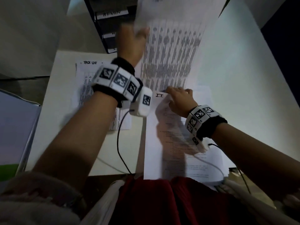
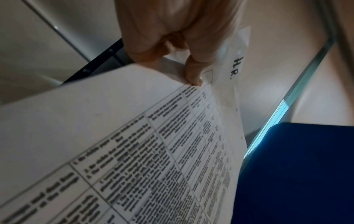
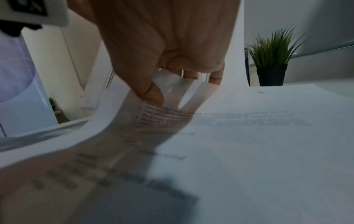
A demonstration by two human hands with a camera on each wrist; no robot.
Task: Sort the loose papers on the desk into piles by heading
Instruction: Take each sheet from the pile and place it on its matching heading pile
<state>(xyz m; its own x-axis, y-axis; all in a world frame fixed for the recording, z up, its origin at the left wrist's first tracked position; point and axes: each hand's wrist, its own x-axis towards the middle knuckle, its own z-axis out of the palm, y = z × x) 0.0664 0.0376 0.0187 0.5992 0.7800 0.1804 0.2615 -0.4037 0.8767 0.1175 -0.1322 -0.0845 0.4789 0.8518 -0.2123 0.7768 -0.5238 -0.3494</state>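
The left hand (image 1: 131, 41) is up over the far side of the desk (image 1: 235, 65), fingers and thumb pinching the top edge of a printed table sheet (image 1: 170, 51) that hangs lifted in the air, and the left wrist view shows its handwritten heading, "H.R." (image 2: 236, 67), right beside the gripping fingertips (image 2: 193, 75). Down at the near edge, the right hand (image 1: 179, 101) has its thumb and fingers curled into the top corner of the sheet headed "I.T." (image 1: 159, 95), peeling that corner up off the stack of papers (image 1: 186, 143) under it (how many sheets are in that stack is hard to tell). Toward the left edge lies a separate sheet headed "TASK LIST" (image 1: 90, 62), flat and well apart from the stack, so one pile looks started. At the far left corner stands a dark tiered tray (image 1: 112, 21) with labels; one seems to read "ADMIN". By my reckoning the sort is early to midway: one heading laid out, an H.R. sheet in hand with no H.R. pile visible yet, and the stack at the near edge still to be gone through.
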